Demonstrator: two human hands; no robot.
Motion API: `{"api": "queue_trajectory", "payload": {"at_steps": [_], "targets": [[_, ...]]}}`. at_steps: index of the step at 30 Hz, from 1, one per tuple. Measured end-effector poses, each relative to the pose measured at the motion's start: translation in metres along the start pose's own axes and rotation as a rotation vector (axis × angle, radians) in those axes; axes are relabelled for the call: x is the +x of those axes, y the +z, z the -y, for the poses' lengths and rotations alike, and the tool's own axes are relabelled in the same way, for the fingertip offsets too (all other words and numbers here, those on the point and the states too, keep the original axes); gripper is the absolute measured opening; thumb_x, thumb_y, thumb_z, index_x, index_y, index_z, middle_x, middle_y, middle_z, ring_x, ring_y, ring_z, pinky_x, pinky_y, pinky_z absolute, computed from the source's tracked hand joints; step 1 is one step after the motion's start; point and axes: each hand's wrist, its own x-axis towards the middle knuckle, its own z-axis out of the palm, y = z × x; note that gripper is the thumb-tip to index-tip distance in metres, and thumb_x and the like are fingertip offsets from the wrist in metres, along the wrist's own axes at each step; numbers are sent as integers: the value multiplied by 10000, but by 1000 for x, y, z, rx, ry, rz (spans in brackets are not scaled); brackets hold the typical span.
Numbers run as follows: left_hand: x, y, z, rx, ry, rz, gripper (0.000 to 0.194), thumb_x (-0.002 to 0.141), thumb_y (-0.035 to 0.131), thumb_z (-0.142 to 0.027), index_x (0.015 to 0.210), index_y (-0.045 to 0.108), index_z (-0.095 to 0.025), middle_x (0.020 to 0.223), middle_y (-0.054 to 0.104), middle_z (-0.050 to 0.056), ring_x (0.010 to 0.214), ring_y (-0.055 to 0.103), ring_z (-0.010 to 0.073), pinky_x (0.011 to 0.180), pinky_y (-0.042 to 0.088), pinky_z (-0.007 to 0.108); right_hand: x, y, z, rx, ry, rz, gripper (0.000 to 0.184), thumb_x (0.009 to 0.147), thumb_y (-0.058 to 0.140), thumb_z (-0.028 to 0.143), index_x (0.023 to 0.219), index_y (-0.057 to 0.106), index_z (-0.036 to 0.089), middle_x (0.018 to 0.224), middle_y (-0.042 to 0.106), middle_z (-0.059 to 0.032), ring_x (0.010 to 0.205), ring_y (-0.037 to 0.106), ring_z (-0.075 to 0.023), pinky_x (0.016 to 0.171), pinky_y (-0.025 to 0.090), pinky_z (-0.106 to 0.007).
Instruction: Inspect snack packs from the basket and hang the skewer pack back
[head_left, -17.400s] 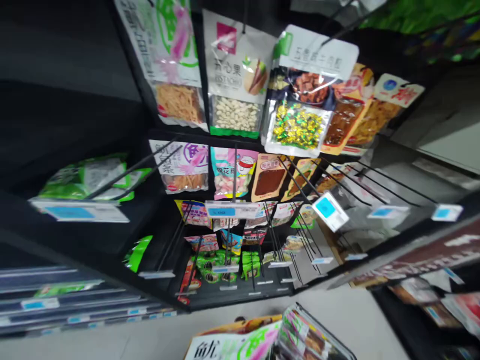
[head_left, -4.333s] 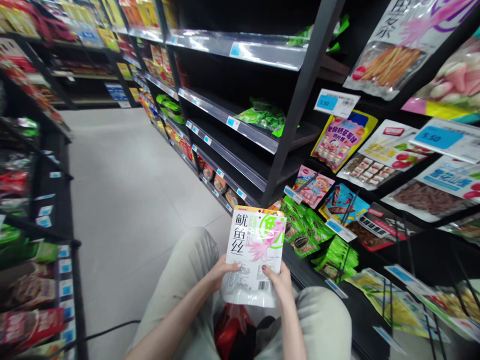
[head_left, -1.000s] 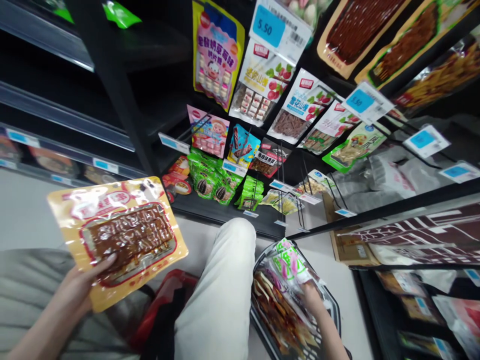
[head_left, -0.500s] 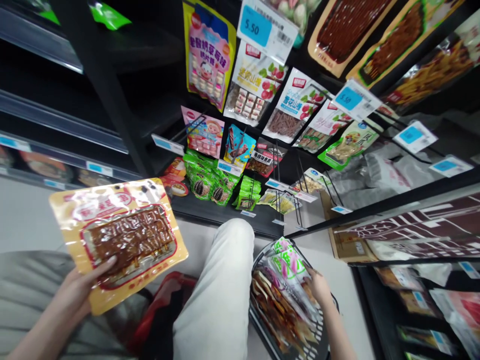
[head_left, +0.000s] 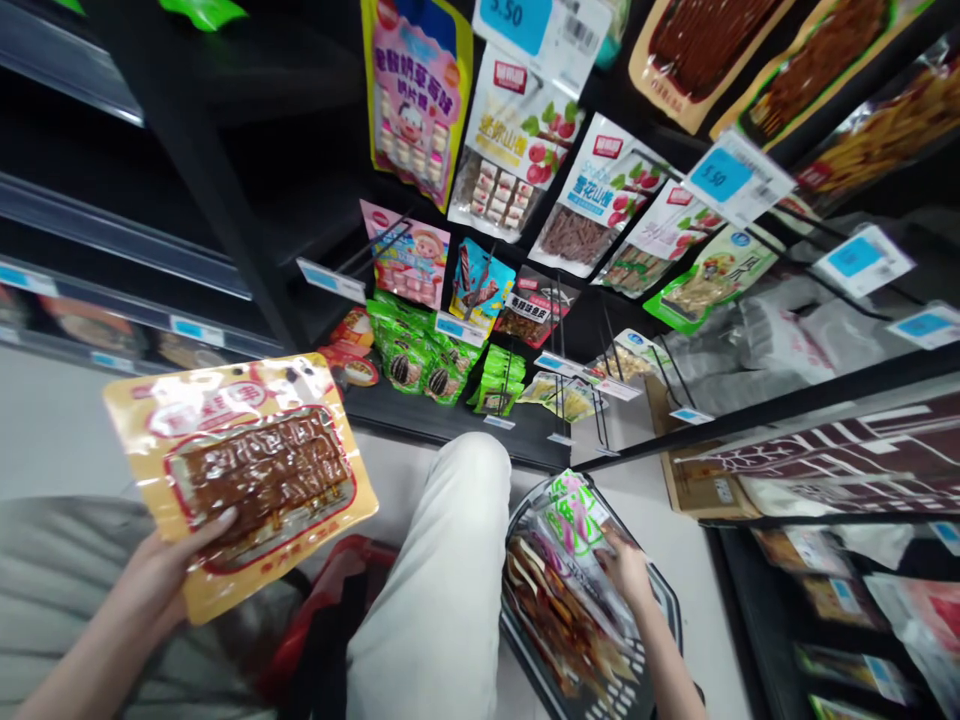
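Note:
My left hand (head_left: 176,565) grips a yellow vacuum-sealed snack pack (head_left: 262,470) by its lower left corner, thumb across the front. Through its clear window, glossy brown pieces on sticks show. Over on the right, my right hand (head_left: 626,570) reaches into a black basket (head_left: 666,598) on the floor. Its fingers close on a clear snack bag (head_left: 577,525) with green and pink lettering; the fingertips are partly hidden. Below that bag, more clear packs with brown contents (head_left: 562,640) lie in the basket.
Hooks on the black shelf rack ahead carry hawthorn snack bags (head_left: 517,150), a pink-and-yellow candy bag (head_left: 416,100) and green seed bags (head_left: 420,350). Price tags (head_left: 739,178) jut out. My knee (head_left: 469,480) stands between both hands. A cardboard box (head_left: 701,480) sits right of the basket.
My right hand has moved slightly inward over the basket, onto the clear snack bag, which has shifted a little. The left hand holds the yellow pack almost unchanged. The view has tilted slightly.

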Motion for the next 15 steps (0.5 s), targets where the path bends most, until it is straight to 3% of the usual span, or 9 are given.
{"api": "queue_trajectory", "payload": {"at_steps": [6,9,15], "targets": [[1,-6,1,-5,-4,-7,416,418,671,-132,824,599,-189,640,663,-40,506,616,198,484,554,339,22,8,20,-42,-16,111,183,738,507,207,852,648,179,889,651,-100,908,581,-216,777,401,-251],[-1,-3,-1,-26,-18,-22,413,401,675,-122,801,598,-192,629,663,-44,507,615,192,477,552,313,30,12,14,-42,-3,125,185,741,498,222,839,649,181,845,656,-88,863,594,-207,741,407,-243],[-2,-5,-3,-58,-9,-31,422,393,679,-108,800,593,-181,636,667,-38,514,615,199,473,555,332,22,17,-4,-9,-20,73,216,756,467,201,887,635,171,954,641,-89,942,567,-206,800,397,-248]]}}
